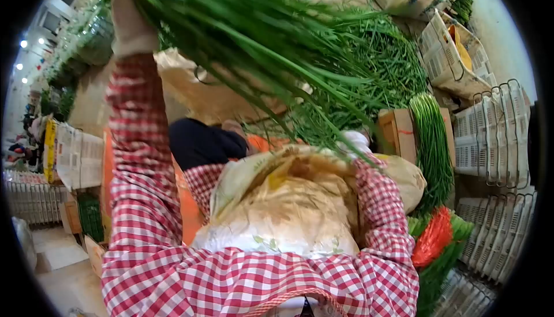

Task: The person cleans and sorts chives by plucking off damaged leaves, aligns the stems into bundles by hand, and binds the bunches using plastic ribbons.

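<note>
My left hand point(133, 21), in a pale glove, is raised at the upper left. It is closed round one end of a large bunch of chives point(248, 31), whose long green leaves fan out to the right and are blurred by motion. My right hand point(356, 142), in a white glove, is low in front of my apron point(283, 213). Trailing leaf tips hang across it, and its fingers are hard to make out. Beyond it a heap of loose green leaves point(381, 57) covers the floor.
At the right, a neat bundle of chives point(431, 149) lies over a cardboard box point(398, 135). Red plastic strips point(433, 239) lie below it. White crates point(456, 51) line the right side. More crates point(81, 155) and a green basket point(90, 217) stand at the left.
</note>
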Available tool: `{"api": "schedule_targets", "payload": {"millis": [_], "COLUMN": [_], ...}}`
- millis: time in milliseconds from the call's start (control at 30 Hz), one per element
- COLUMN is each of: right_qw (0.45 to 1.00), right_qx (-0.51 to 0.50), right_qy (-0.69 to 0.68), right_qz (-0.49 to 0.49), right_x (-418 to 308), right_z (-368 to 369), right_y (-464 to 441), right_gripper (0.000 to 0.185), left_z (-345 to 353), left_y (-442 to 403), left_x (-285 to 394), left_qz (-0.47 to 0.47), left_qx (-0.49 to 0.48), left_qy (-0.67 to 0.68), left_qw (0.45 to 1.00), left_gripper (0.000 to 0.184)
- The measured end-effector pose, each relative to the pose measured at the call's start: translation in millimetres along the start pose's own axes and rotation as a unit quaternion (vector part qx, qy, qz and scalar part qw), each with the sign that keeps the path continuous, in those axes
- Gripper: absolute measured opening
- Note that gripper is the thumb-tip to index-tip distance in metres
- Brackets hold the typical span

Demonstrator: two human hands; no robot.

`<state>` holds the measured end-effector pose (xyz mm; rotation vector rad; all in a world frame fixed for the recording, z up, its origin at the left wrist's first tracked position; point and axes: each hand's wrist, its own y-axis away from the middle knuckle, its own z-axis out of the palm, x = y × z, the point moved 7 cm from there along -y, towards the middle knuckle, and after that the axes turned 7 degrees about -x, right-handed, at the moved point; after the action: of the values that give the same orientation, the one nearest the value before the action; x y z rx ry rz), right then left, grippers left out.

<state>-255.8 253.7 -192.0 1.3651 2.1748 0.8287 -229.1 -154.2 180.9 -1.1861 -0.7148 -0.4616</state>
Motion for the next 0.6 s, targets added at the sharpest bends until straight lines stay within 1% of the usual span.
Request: {"api": "schedule_targets", "payload": {"millis": [33, 100, 133, 167, 200, 233, 267, 300, 333, 367, 433, 500, 533, 567, 600], "right_qw": [0.996, 0.99, 0.983, 0.972, 0.964, 0.949, 0.934, 0.917, 0.886, 0.851, 0.773, 0.71, 0.679, 0.644, 0.643], "right_qx": [-0.016, 0.005, 0.054, 0.103, 0.127, 0.177, 0.203, 0.227, 0.271, 0.316, 0.341, 0.363, 0.394, 0.421, 0.515], "right_qy": [-0.067, -0.121, -0.161, -0.201, -0.224, -0.253, -0.288, -0.324, -0.375, -0.42, -0.532, -0.585, -0.581, -0.571, -0.458], "right_qz": [0.063, 0.073, 0.069, 0.066, 0.07, 0.057, 0.054, 0.053, 0.037, 0.013, -0.061, -0.148, -0.217, -0.284, -0.336], "right_x": [19.9, 43.9, 54.3, 63.3, 68.9, 72.0, 74.8, 77.2, 83.5, 91.4, 85.2, 58.7, 34.4, 6.3, -28.3], "right_z": [-1.4, -10.9, -16.5, -22.2, -30.3, -39.8, -49.3, -57.5, -62.2, -64.9, -90.8, -129.1, -149.7, -166.0, -182.1], "right_y": [5.0, 11.6, 19.9, 28.7, 36.0, 48.6, 61.5, 72.2, 78.1, 79.1, 106.5, 137.1, 162.7, 184.0, 210.9], "right_gripper": [0.034, 0.04, 0.041, 0.042, 0.041, 0.039, 0.038, 0.036, 0.036, 0.035, 0.033, 0.041, 0.049, 0.058, 0.064], "left_z": [-7.3, 3.1, -4.6, -14.9, -19.1, -19.2, -19.4, -16.5, -14.9, -11.5, 11.0, 40.4, 62.8, 90.8, 126.1], "left_y": [-1.7, 6.1, 7.3, 10.8, 14.7, 18.2, 22.5, 23.2, 23.7, 24.2, 21.8, 11.2, 8.9, 16.5, 27.5], "left_x": [-10.1, -15.7, -19.0, -28.8, -34.0, -36.0, -35.0, -33.2, -31.2, -28.7, -15.2, -12.2, -8.5, 1.8, 9.8], "left_qz": [-0.054, -0.109, -0.067, -0.063, -0.071, -0.08, -0.081, -0.081, -0.073, -0.065, -0.063, -0.052, -0.057, -0.068, -0.078], "left_qx": [0.009, -0.102, -0.122, -0.123, -0.094, -0.065, -0.032, -0.036, -0.04, -0.044, -0.061, -0.105, -0.142, -0.152, -0.162], "left_qy": [0.039, 0.19, 0.248, 0.25, 0.246, 0.243, 0.235, 0.238, 0.23, 0.222, 0.225, 0.153, 0.163, 0.105, 0.045], "left_qw": [0.998, 0.97, 0.959, 0.958, 0.962, 0.965, 0.968, 0.967, 0.97, 0.972, 0.97, 0.981, 0.975, 0.98, 0.983], "left_gripper": [0.028, 0.02, 0.023, 0.023, 0.02, 0.017, 0.018, 0.018, 0.02, 0.022, 0.022, 0.02, 0.022, 0.021, 0.02]}}
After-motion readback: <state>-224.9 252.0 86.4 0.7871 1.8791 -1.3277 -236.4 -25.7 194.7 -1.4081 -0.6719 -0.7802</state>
